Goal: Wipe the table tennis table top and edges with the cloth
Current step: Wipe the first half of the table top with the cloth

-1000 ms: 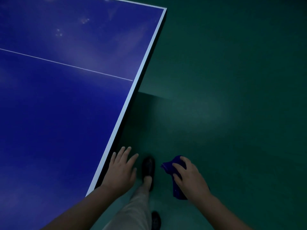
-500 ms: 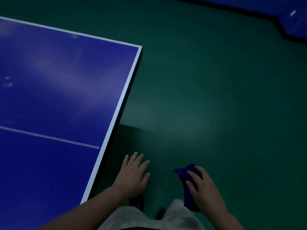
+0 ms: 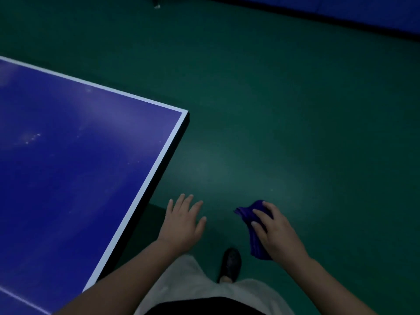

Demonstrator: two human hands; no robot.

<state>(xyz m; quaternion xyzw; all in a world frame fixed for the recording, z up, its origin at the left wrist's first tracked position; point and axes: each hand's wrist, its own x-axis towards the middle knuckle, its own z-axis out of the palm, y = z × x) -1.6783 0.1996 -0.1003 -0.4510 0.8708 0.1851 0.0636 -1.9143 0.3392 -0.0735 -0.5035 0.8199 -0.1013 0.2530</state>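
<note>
Cloth carried off the table tennis table (image 3: 68, 178), nothing wiping its corner.

Beside the table's white-lined right edge (image 3: 156, 171), over the green floor (image 3: 295, 110), the left hand (image 3: 181, 223) hung with fingers spread and holding nothing; further right of that edge, the right hand (image 3: 276, 233) gripped the bunched blue cloth (image 3: 255, 233), fingers curled round it. Judged risks: the loose tail might slip or snag on the corner, and dim light could hide missed smudges. No brand, label or writing was legible.
</note>
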